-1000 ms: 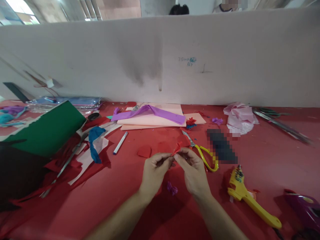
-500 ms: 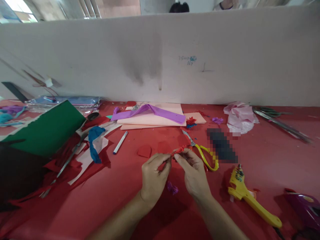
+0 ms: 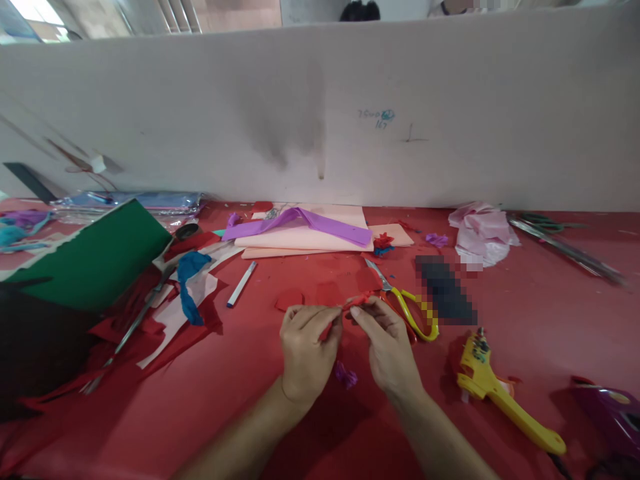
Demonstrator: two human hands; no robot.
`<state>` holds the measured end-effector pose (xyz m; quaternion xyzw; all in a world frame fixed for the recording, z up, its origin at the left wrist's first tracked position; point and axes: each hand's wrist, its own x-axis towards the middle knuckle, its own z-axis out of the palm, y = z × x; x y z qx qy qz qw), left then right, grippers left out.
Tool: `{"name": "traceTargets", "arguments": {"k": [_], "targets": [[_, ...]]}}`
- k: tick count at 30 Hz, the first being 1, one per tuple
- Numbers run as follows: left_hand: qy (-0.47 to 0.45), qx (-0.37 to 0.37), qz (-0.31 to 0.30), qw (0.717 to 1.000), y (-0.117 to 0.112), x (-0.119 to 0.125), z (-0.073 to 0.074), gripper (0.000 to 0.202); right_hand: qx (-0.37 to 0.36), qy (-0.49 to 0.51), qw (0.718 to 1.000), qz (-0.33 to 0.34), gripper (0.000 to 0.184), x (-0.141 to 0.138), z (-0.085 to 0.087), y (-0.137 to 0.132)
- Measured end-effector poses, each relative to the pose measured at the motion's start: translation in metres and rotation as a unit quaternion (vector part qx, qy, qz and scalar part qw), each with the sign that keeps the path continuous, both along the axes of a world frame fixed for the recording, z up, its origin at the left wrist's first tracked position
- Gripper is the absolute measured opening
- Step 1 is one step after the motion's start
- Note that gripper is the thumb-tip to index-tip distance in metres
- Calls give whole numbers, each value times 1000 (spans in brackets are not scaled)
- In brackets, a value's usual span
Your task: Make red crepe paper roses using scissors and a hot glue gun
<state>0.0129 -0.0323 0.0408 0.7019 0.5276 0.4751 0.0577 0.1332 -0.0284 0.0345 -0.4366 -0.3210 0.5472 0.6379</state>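
Observation:
Between both hands is a small twisted piece of red crepe paper (image 3: 361, 300). My left hand (image 3: 311, 347) pinches its left end with thumb and forefinger. Fingers of my right hand (image 3: 393, 343) are closed around its other end. Fingertips hide much of the piece. Below the hands a purple paper flower (image 3: 346, 375) lies on the red table (image 3: 200, 413). A red paper cutout (image 3: 289, 300) rests just beyond my left hand. Scissors with yellow handles (image 3: 420, 319) lie beyond my right hand, partly hidden by it.
A yellow glue gun (image 3: 505, 397) lies at right. Left are a white marker (image 3: 242, 285), paper scraps (image 3: 193, 287) and a green sheet (image 3: 100, 260). A purple strip (image 3: 320, 230) lies on folded peach paper (image 3: 300, 248). Crumpled pink paper (image 3: 483, 230) sits before the white partition (image 3: 200, 120).
Hardly anything differs. Both hands keep their pinch on the red crepe paper in nearly the same place, and the view has shifted very slightly.

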Motion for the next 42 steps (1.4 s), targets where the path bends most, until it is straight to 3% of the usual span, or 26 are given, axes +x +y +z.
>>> {"name": "traceTargets", "arguments": {"k": [7, 15, 19, 22, 27, 30, 33, 38, 40, 42], "targets": [[-153, -139, -76, 975, 3, 2, 4, 14, -3, -19, 1000, -19, 16, 3, -1, 3], [-321, -301, -147, 886, 5, 6, 7, 9, -4, -18, 1000, -5, 13, 8, 0, 7], [-365, -337, -173, 851, 7, 5, 9, 10, -15, -9, 1000, -5, 13, 8, 1, 6], [-380, -322, -174, 849, 7, 5, 10, 13, -20, -3, 1000, -7, 14, 7, 3, 5], [-365, -283, -156, 873, 7, 4, 10, 19, -11, 5, 1000, 7, 14, 5, 5, 4], [-383, -293, -148, 863, 7, 4, 13, 19, 1, -3, 1000, 16, 12, 5, 4, 4], [-439, -329, -148, 823, 8, 5, 16, 16, 14, -4, 1000, 24, 10, 6, 2, 4], [-543, -419, -180, 706, 11, 4, 15, 10, 17, -3, 999, 42, 8, 6, 1, 6], [-562, -418, -189, 688, 12, 3, 13, 10, 11, 4, 999, 44, 8, 6, 2, 6], [-560, -405, -199, 695, 12, 3, 12, 12, 11, 5, 999, 43, 9, 6, 2, 6]]}}
